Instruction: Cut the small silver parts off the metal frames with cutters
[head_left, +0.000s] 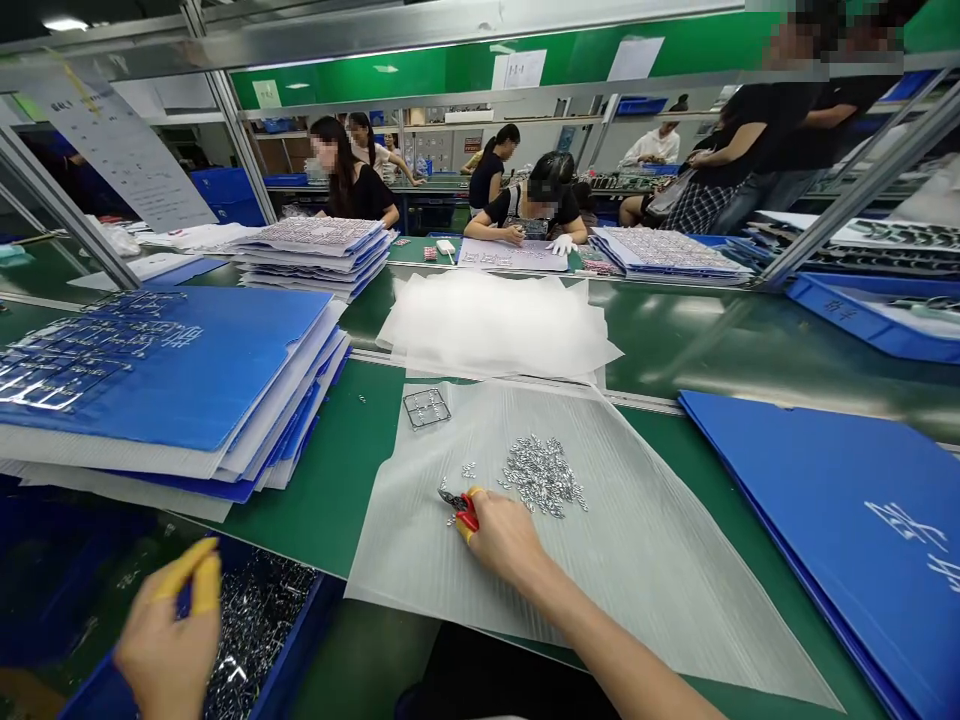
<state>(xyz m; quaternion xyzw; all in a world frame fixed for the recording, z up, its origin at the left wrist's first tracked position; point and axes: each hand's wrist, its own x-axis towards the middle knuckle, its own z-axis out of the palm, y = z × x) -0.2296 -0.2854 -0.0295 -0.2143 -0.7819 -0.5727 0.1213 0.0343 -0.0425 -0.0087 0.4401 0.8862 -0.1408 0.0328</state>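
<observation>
My right hand (499, 535), with yellow covers on its fingertips, grips small red-handled nippers (459, 505) over a translucent white sheet (637, 560). Their jaws point left, beside a few tiny shiny pieces (469, 470). A heap of small silvery parts (544, 475) lies just beyond the hand. Farther back on the sheet is a square sprue frame (427, 408). At lower left, my left hand (169, 625) hovers over a blue bin (300, 640) of dark, shiny sprue scraps (259, 615). Its yellow-covered thumb and finger meet at the tips, with nothing visible between them.
Left stands a tall stack of blue boards (247, 370) and white sheets, with sprues (82, 345) on top. More white sheets (495, 320) lie ahead. Blue boards (840, 500) lie at right. A metal frame (480, 35) crosses above. Across the bench, a person (532, 205) bends over work.
</observation>
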